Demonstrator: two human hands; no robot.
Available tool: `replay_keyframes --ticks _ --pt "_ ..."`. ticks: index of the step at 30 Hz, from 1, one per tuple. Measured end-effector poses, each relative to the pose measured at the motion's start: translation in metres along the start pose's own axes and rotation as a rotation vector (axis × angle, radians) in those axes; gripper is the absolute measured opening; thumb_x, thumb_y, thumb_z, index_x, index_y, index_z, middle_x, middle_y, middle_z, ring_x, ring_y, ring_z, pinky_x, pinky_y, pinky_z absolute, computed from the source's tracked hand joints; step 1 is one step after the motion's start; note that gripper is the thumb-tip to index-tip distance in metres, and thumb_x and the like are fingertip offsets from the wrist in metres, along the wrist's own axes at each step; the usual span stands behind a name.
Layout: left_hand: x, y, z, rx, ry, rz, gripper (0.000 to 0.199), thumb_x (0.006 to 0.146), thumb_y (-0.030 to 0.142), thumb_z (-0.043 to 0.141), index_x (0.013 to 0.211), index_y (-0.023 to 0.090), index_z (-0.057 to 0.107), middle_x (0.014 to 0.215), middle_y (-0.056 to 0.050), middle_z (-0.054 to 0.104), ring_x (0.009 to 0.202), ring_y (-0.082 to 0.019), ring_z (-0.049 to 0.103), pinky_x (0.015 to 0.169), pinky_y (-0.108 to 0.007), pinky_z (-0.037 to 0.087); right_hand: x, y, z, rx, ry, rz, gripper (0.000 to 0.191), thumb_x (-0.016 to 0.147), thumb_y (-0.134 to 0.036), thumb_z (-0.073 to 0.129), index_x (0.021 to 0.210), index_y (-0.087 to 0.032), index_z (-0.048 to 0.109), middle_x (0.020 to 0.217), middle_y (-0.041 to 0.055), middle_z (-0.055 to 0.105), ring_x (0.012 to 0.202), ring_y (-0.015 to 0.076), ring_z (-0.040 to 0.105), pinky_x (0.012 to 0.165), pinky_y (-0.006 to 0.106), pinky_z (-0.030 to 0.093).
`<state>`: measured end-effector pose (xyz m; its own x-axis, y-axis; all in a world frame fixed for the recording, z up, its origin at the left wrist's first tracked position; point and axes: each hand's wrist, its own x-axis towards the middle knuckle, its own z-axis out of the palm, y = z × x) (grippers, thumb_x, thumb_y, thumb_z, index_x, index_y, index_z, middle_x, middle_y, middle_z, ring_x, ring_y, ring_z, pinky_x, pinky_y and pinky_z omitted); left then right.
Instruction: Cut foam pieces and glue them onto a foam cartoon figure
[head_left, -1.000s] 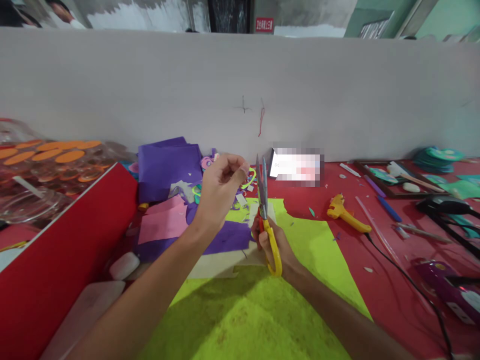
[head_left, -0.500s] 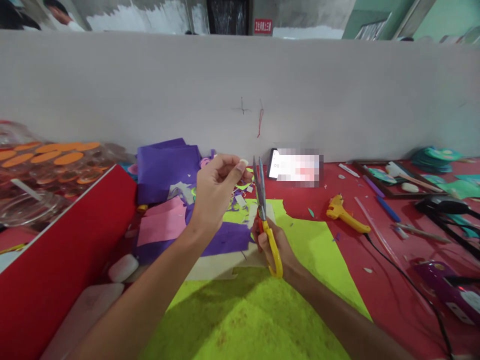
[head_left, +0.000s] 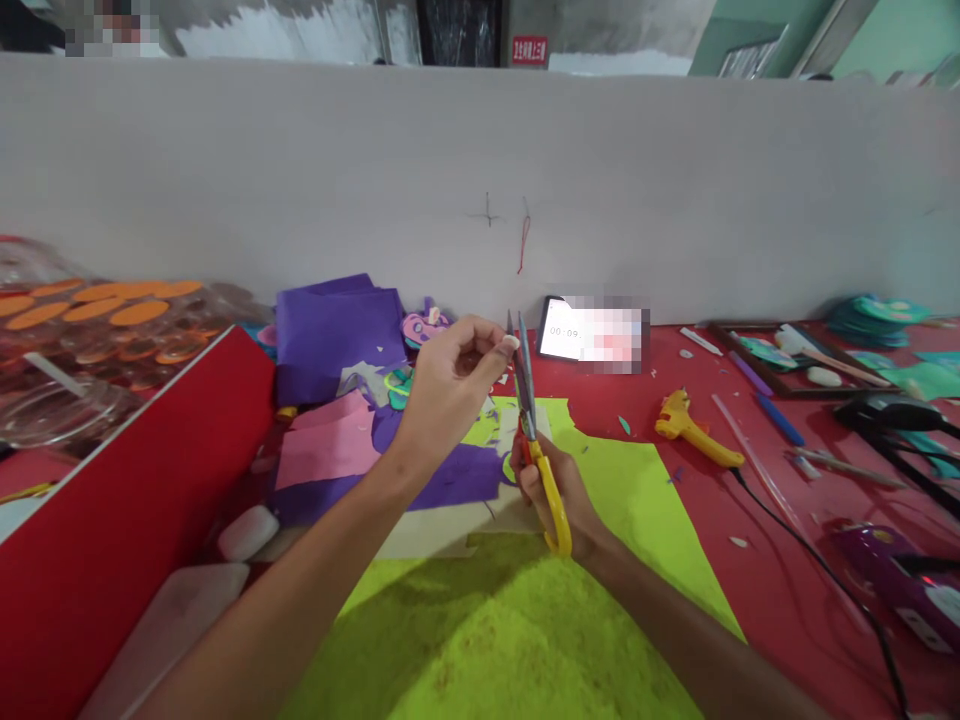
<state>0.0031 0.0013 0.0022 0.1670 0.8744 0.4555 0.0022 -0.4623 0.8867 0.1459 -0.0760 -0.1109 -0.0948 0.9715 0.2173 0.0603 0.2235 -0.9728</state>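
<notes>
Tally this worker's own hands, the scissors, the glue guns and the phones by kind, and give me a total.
Own hands: 2, left hand and right hand
Scissors: 1
Glue gun: 1
Phone: 1
Total: 5

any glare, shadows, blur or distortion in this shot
In the head view, the phone screen shines bright white, its right part pixelated; in the head view, dark shadow falls on the yellow-green sheet below the scissors; in the head view, the clear containers at far left look soft and stretched.
</notes>
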Motion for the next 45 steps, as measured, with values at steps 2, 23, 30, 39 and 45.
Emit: replay_keyframes --ticks 2,23,30,39,45 --pt "0.000 0.001 0.001 0.012 0.000 0.000 0.017 0.091 0.028 0.071 0.080 0.017 0.064 0.070 0.001 0.057 0.061 -0.008 0.051 0.055 -0.021 0.041 0.000 0.004 0.000 0.006 0.003 -0.006 0.066 0.085 -0.089 0.050 0.083 -0.023 0.050 0.070 -0.0022 0.047 0.058 0.0127 0.040 0.050 0.026 0.035" --pt "-0.005 -0.002 0.006 0.049 -0.034 -0.001 0.022 0.092 0.030 0.072 0.079 0.019 0.059 0.072 0.002 0.058 0.063 -0.009 0.053 0.058 -0.023 0.043 0.000 0.011 -0.002 0.007 0.052 -0.007 0.059 0.088 -0.082 0.054 0.083 -0.023 0.050 0.070 -0.0032 0.045 0.058 0.0126 0.040 0.049 0.025 0.035" --pt "-0.004 0.001 0.005 0.060 -0.026 0.015 0.021 0.092 0.032 0.072 0.080 0.019 0.061 0.073 0.001 0.060 0.063 -0.010 0.052 0.058 -0.023 0.043 0.000 0.006 -0.003 -0.007 0.064 0.026 0.055 0.089 -0.077 0.059 0.082 -0.023 0.049 0.067 -0.0042 0.045 0.057 0.0118 0.038 0.048 0.024 0.034" --pt "-0.004 0.005 0.006 0.074 0.002 0.022 0.020 0.093 0.031 0.070 0.079 0.019 0.061 0.071 0.001 0.057 0.061 -0.010 0.049 0.055 -0.024 0.041 0.001 0.003 -0.004 -0.054 0.067 0.044 0.055 0.086 -0.077 0.061 0.079 -0.024 0.046 0.063 -0.0045 0.044 0.055 0.0124 0.038 0.046 0.025 0.031" --pt "-0.004 0.004 0.005 0.068 0.008 0.028 0.018 0.093 0.030 0.069 0.080 0.019 0.062 0.073 0.000 0.058 0.063 -0.010 0.050 0.056 -0.023 0.041 0.002 0.003 -0.006 -0.140 0.065 0.013 0.051 0.090 -0.072 0.059 0.078 -0.023 0.046 0.065 -0.0037 0.046 0.057 0.0128 0.037 0.051 0.027 0.031"
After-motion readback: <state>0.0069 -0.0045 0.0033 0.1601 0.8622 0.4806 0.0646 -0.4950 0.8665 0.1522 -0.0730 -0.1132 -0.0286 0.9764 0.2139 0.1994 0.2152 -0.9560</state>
